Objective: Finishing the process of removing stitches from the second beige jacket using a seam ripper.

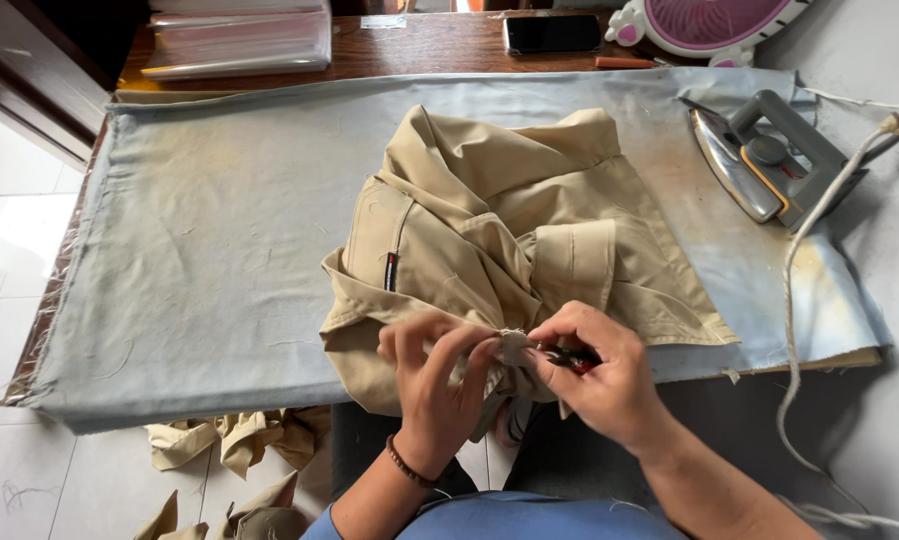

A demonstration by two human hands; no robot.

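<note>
— Where was the garment when you had it in hand?

— The khaki garment [499, 220] lay bunched in the middle of the grey pressing cloth [199, 250], its bulk stretching away from me toward the far side. Only its near edge hung over the near rim of the cloth, and that was the bit I was working.

— And your fingers?

— My left hand [431, 385] was closed in a pinch on a small fold at that near edge, thumb and forefinger pressed together on the fabric. My right hand [599, 375] sat just to the right of it, curled round a small dark tool with a touch of red [573, 358], probably thread snips, though it was mostly hidden under my fingers, so I wouldn't swear to it.

— Which way did the tool point?

— Its tip ran leftward, toward the pinched fold, so the fold lay between the two hands, touching the left and just beside the right. Both were about equally near it.

— Anything else around?

— The iron [769, 160] rested on its side at the far right of the cloth, well apart from my hands, its cord [799, 300] trailing down the right edge. Khaki scraps [229, 440] lay on the floor to the near left.
</note>
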